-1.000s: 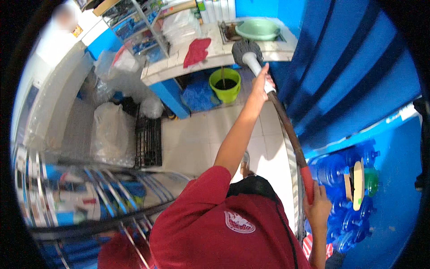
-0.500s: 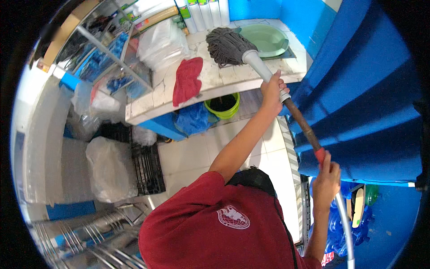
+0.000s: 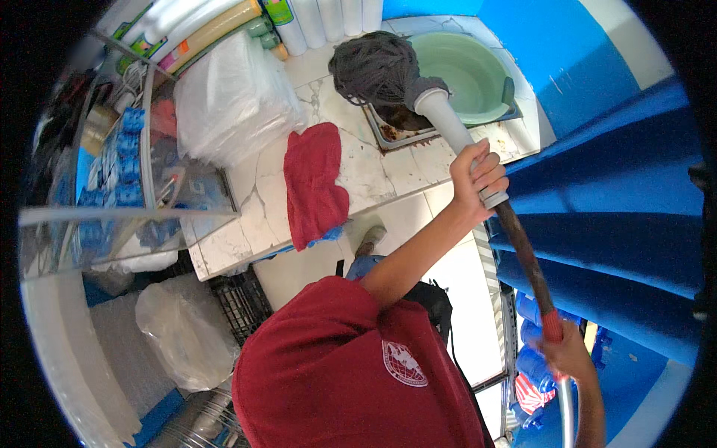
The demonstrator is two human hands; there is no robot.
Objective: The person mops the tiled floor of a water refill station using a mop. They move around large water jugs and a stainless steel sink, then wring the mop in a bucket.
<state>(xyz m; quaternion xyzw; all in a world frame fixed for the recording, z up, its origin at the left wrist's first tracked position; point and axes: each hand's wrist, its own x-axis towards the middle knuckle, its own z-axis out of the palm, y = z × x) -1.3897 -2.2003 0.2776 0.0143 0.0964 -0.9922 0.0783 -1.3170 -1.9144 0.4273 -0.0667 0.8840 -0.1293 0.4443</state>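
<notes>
A mop with a dark grey string head (image 3: 377, 71) slants across the view, its head up over the sink beside a green basin (image 3: 489, 78). My left hand (image 3: 478, 178) is wrapped round the mop's grey plastic collar at the lower end of the socket. Farther down, my right hand (image 3: 569, 352), slightly blurred, grips the brown handle (image 3: 523, 250) around its red sleeve, where a pale metal tube continues below. Under the mop head shows the metal sink's stained rim (image 3: 388, 142). A red cloth (image 3: 315, 183) lies on the marble counter and hangs over its front edge.
Stacked clear plastic bags (image 3: 235, 93) and upright white rolls (image 3: 306, 26) stand at the back of the counter. A glass display case (image 3: 160, 149) is on the left. A blue curtain (image 3: 597, 224) hangs at the right. A black crate (image 3: 239, 302) sits below the counter.
My view has moved closer to the counter. My right hand has shifted lower in view and now covers part of the red sleeve. Both hands still hold the mop.
</notes>
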